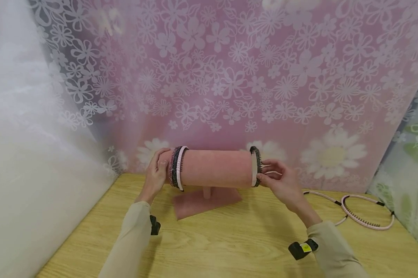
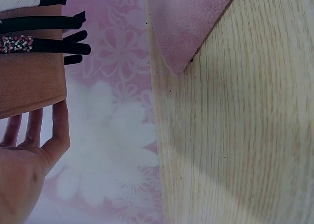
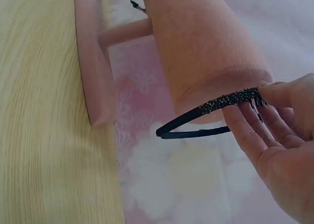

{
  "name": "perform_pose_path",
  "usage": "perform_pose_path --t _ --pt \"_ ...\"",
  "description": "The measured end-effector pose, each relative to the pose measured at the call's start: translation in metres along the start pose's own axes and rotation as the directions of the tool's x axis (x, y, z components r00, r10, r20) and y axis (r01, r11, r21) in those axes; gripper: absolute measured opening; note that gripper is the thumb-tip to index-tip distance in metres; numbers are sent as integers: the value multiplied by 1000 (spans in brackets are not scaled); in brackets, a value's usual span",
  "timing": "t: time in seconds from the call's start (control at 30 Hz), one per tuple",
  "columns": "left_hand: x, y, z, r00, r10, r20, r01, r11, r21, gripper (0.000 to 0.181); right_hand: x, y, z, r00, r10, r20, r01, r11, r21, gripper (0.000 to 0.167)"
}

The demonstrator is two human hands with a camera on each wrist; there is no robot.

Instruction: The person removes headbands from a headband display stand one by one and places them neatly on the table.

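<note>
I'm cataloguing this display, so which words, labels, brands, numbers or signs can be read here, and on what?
No text can be read for certain.
Yellow rectangular label on the black wrist-worn device by the beige right sleeve: any print is too small and blurred to read.
Pink plush cylindrical stand, dark beaded headband, pink flower-printed curtain: no lettering visible.

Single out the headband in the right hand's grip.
The glittery black headband in the right hand, at the right end of the pink roll; others sit at its left or on the table.
</note>
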State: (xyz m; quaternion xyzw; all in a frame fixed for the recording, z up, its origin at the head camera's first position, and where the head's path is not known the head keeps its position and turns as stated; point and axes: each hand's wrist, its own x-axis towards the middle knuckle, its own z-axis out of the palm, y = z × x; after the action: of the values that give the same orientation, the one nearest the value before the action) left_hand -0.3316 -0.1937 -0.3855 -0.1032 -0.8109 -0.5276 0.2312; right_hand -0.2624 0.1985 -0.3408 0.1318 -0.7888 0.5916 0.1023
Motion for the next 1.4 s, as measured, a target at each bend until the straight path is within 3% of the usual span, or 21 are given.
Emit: perform_pose_path --t 0.2,0.37,0.6,0.9,1.07,1.4 --pt "0 0 0 1000 11 -5 -11 1000 -1 40 -8 4 -11 1000 -17 -6 16 994 -106 40" --pt "1 -1 1 1000 22 -7 -22 1000 0 40 -15 13 -20 999 -48 8 48 972 -229 38" --pt "-1 0 0 1000 -10 -3 10 1000 -1 39 -23 35 -25 997 -55 54 70 947 -314 36" --pt "0 0 -1 1000 -9 10 9 1000 -4 40 -32 51 -17 994 -6 112 55 893 -446 35" --pt "1 -1 0 1000 0 8 -1 1000 4 41 -32 64 -11 988 10 155 64 881 -468 31" --pt "1 -2 0 1000 -6 8 6 1000 -8 40 -31 81 -2 975 -47 217 160 825 -542 28"
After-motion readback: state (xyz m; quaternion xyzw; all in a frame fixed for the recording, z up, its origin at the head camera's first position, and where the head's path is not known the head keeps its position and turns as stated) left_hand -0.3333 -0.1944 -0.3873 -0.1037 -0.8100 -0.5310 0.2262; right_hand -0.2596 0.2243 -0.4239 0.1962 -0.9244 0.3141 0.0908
